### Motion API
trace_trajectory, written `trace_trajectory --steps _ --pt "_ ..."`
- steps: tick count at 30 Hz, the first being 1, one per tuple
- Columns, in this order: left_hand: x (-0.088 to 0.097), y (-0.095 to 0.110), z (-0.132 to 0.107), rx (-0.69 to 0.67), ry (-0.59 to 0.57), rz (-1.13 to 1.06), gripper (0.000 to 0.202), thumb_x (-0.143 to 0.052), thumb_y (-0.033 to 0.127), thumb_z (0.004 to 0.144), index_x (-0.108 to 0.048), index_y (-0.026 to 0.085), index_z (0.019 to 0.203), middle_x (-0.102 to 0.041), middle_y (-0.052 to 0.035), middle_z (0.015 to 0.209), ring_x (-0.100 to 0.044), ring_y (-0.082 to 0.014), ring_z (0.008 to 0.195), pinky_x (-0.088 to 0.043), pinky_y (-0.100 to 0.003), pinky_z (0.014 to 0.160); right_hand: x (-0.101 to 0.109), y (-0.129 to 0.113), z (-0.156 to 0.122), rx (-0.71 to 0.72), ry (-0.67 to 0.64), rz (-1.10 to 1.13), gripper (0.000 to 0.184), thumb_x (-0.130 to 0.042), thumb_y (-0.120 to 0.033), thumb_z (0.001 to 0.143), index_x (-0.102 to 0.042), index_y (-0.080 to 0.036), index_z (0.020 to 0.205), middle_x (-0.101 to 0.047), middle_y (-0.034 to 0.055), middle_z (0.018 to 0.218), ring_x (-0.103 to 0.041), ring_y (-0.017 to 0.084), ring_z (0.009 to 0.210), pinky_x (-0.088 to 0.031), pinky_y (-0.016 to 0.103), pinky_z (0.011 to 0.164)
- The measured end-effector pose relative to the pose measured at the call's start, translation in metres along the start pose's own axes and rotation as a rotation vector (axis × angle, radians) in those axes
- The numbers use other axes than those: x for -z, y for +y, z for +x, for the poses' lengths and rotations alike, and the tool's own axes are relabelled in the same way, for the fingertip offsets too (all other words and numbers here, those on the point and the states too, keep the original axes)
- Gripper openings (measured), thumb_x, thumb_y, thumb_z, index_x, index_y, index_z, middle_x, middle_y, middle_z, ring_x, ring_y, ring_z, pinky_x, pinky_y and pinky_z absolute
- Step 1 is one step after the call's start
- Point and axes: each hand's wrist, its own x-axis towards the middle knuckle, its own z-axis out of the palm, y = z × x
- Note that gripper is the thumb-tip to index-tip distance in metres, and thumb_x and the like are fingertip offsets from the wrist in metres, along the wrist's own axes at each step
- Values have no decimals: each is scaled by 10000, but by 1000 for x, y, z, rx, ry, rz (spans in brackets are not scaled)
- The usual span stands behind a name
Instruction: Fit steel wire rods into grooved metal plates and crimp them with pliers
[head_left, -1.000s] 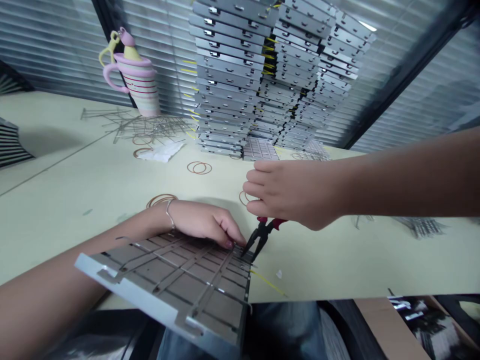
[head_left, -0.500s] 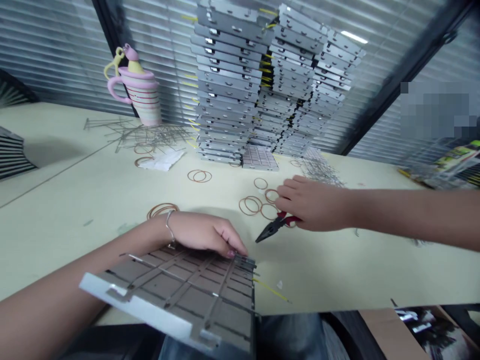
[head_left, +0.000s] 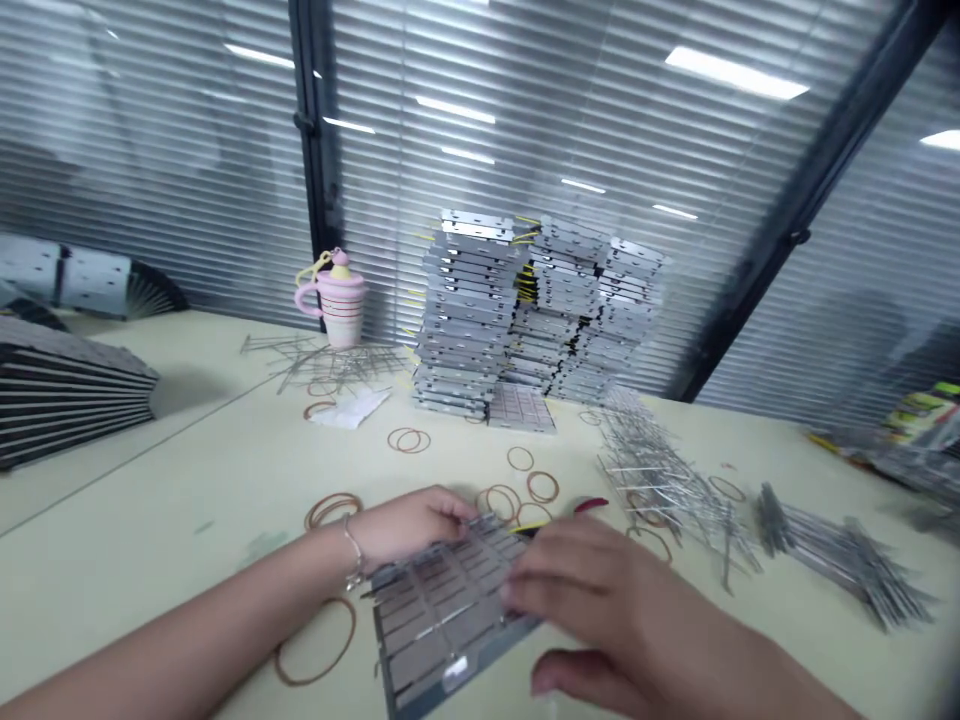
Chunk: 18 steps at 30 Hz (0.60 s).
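Two hands work one slotted metal panel [head_left: 442, 620] over the table [head_left: 150, 470]: the left hand [head_left: 409, 527] grip pinches its upper edge; the right hand [head_left: 592, 610] grip lies spread against its side. Three panel stacks [head_left: 469, 320] stand beyond.

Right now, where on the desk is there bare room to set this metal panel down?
Bare desk lies left of the rubber bands beside your left hand, and front right, below the wire rods. It's crowded right of the panel and before the stacked panels.
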Motion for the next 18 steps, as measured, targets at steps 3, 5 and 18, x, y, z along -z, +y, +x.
trace_trajectory --steps 3,5,18 --pt "0 -1 -2 45 -2 -5 291 -609 287 721 -725 110 920 -720 -87 946 -641 -241 893 -455 -313 842 -11 -5 7 109 86 -135 110 -544 -201 877 -617 -172 954 -652 37 846 -569 149 790 -468 280 760" --pt "3 -3 -2 63 33 -35 362 -589 376 771 -689 111 997 -708 -102 980 -644 -238 903 -461 -320 840 -12 15 4 75 141 -124 117 -511 -194 898 -625 -179 921 -653 33 809 -567 133 741 -462 261 697" --pt "21 -8 2 122 175 -363 584 -518 576 826 -485 99 1161 -670 -98 848 -620 -173 653 -491 -298 621 -10 211 -25 -323 413 -508 217 -477 -311 932 -638 -182 996 -653 89 1028 -587 197 957 -474 392 882"
